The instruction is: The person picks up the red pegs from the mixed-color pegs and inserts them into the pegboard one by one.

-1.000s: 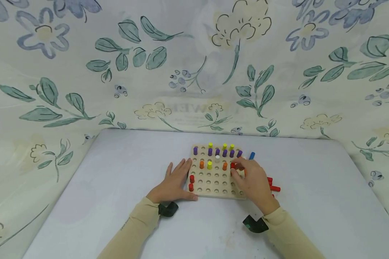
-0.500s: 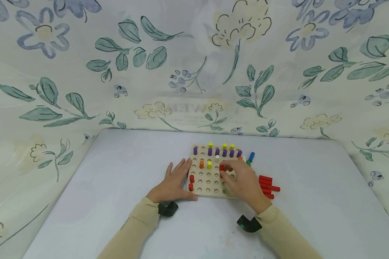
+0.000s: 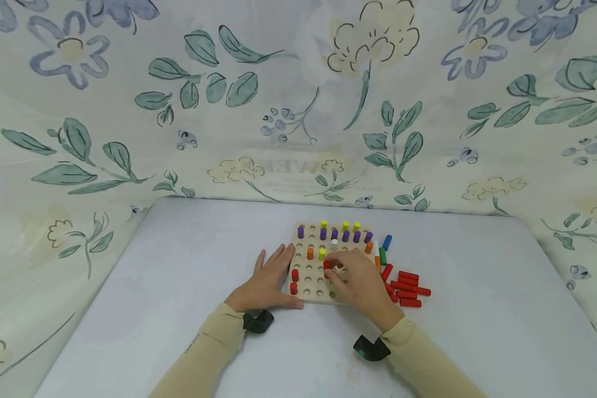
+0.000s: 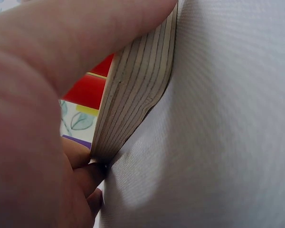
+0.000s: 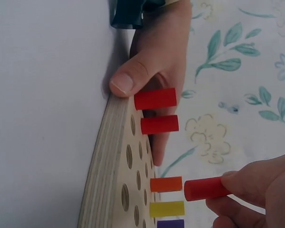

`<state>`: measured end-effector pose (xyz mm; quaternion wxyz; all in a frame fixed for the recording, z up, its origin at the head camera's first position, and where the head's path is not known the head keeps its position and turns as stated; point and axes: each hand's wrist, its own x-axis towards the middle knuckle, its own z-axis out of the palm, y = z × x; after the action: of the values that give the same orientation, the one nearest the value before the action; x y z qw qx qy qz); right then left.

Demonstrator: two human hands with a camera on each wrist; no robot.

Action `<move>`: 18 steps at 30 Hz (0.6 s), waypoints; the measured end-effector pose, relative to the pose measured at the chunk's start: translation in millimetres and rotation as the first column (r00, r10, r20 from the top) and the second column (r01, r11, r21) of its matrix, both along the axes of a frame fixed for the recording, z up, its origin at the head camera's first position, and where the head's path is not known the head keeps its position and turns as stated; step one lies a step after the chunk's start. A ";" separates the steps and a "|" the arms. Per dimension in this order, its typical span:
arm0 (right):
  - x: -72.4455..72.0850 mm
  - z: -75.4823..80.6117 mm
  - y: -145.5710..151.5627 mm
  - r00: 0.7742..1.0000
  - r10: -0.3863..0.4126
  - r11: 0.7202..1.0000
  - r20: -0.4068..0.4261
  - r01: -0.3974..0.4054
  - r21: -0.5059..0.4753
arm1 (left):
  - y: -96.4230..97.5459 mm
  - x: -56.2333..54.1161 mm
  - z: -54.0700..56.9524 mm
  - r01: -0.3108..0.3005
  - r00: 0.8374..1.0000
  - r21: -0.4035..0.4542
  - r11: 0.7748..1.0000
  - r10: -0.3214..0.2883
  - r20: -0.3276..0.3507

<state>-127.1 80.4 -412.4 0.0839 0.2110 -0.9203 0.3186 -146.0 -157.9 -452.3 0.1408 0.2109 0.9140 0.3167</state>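
A wooden pegboard (image 3: 313, 286) lies flat on the table. Along its left side rests my left hand (image 3: 263, 282), fingers straight, thumb touching the front left corner. My right hand (image 3: 365, 284) pinches a red peg (image 5: 206, 188) between thumb and fingertips above the board; in the right wrist view the peg is clear of the holes. Two red pegs (image 5: 155, 99) stand at the board's left edge, near my left thumb. Further back stand an orange peg (image 3: 310, 253), a yellow peg (image 3: 322, 254), a white peg (image 3: 334, 243) and a row of purple pegs (image 3: 345, 236).
Several loose red pegs (image 3: 407, 287) lie in a pile right of the board. Beside them lie a green peg (image 3: 382, 256) and a blue peg (image 3: 387, 242). More yellow pegs (image 3: 345, 225) stand in the back row. A flowered cloth (image 3: 288, 83) hangs behind the white table (image 3: 204, 237).
My right hand has moved left and slightly toward me across the board with the red peg, uncovering the loose pegs at the right. My left hand has stayed in place.
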 end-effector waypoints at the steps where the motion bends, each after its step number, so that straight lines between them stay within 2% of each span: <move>1: 0.1 -0.6 -1.3 1.000 0.006 1.000 -0.006 -0.006 -0.001 | -0.2 -0.2 -0.5 0.000 1.000 -0.005 1.000 0.000 -0.001; 7: 0.1 -4.6 -9.1 1.000 0.029 0.999 -0.007 -0.029 0.017 | -0.6 -1.1 -3.9 0.001 1.000 -0.044 0.999 -0.001 -0.006; 18: -0.9 -9.2 -19.5 0.997 0.061 0.998 -0.048 -0.061 -0.007 | -0.7 -1.3 -2.4 0.003 1.000 -0.016 1.000 -0.003 -0.011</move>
<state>-128.0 60.9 -421.6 0.0972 0.2462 -0.9097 0.3199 -147.3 -158.6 -454.7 0.1379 0.2128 0.9170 0.3078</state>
